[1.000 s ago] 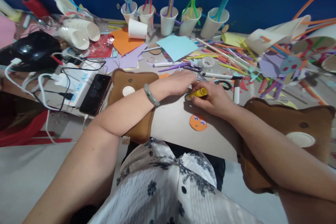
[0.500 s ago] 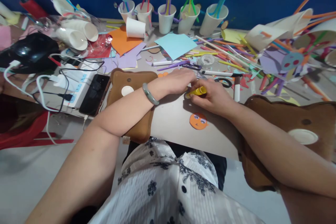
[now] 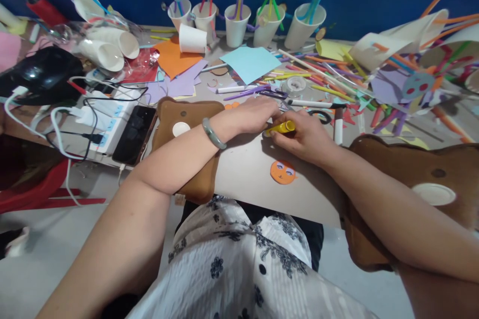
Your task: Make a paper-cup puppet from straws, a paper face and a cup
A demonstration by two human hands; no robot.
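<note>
My right hand (image 3: pixel 305 134) is closed round a short yellow tube (image 3: pixel 282 128), shaped like a glue stick, just above the table. Its round end points right, towards the palm side. My left hand (image 3: pixel 260 112), with a green bangle on the wrist, is bent in close to the right one. Its fingertips curl down and meet the right fingers; whatever they hold is hidden. Below both hands lies an orange paper disc (image 3: pixel 283 172) with a drawn face, flat on the pale tabletop (image 3: pixel 243 169).
Brown cushions (image 3: pixel 187 152) lie under my left forearm and under my right arm (image 3: pixel 434 174). Paper cups (image 3: pixel 236 30) with face puppets line the back. Pipe cleaners, markers, scissors (image 3: pixel 320 116) and blue paper (image 3: pixel 250 64) are scattered beyond. A phone (image 3: pixel 134 134) and power strip (image 3: pixel 114 119) sit left.
Both hands stay in nearly the same place, with the yellow tube tilted very slightly differently. A dark and white shape has come into view at the lower left edge.
</note>
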